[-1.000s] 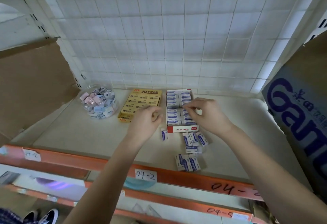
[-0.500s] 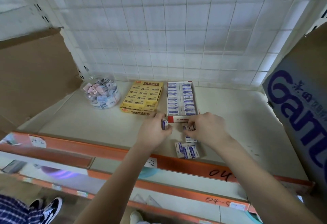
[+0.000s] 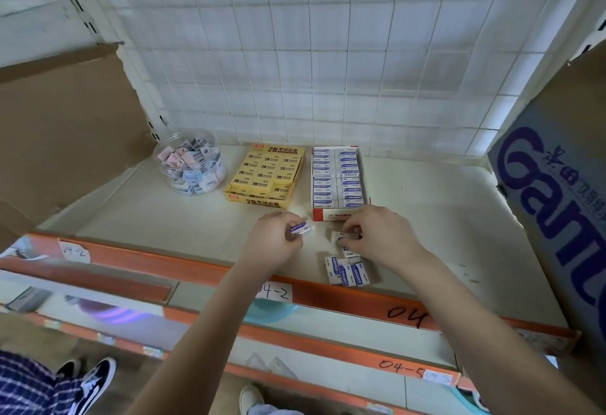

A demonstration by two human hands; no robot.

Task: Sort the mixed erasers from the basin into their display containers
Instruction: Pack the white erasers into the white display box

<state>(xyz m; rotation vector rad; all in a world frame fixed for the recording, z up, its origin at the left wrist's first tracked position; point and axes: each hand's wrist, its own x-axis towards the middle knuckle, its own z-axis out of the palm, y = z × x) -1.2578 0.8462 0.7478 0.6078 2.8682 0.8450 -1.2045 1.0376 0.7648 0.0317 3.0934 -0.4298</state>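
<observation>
Both hands have dropped from the white eraser box (image 3: 332, 216) to the loose pile. The left hand (image 3: 273, 239) has its grip pinching one blue-sleeved eraser (image 3: 300, 228). The right hand (image 3: 385, 239) has its grip pinching a second eraser (image 3: 341, 236). The box looks nearly full, and a few loose erasers (image 3: 347, 272) wait by the shelf (image 3: 164, 217) edge.

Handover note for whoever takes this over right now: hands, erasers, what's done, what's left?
Left hand pinches one blue-banded eraser just in front of the red-fronted box.
Right hand has fingers curled on a second eraser.
Done: red-fronted box holds rows of matching erasers; yellow box and clear tub to its left are stocked.
Left: both held erasers and the loose cluster near the shelf front edge, probably into the red-fronted box.
</observation>
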